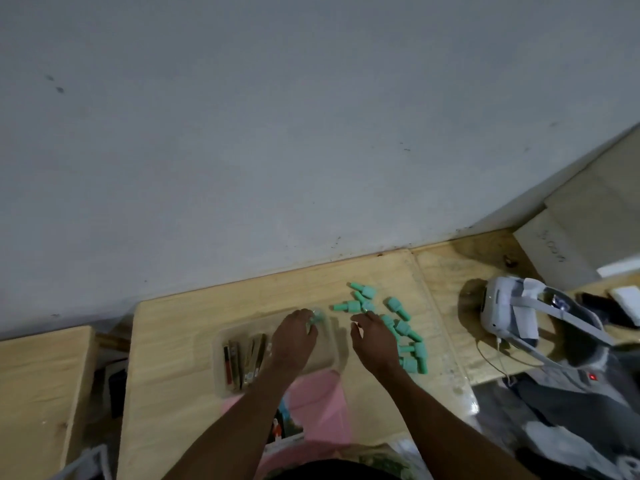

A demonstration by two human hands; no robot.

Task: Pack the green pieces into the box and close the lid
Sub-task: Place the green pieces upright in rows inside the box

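- Several green pieces (pixel 403 329), lower centre, are judged light, rigid; best pinched mid-body.
- One is pinched by left hand (pixel 294 337) over box (pixel 219 362).
- Right hand (pixel 374 341) fingers are loosely curled.

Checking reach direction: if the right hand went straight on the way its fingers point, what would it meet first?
The right hand points away and slightly left, so it would probably first meet the green pieces lying just past its fingertips. Its height is unclear, so it might pass over them.
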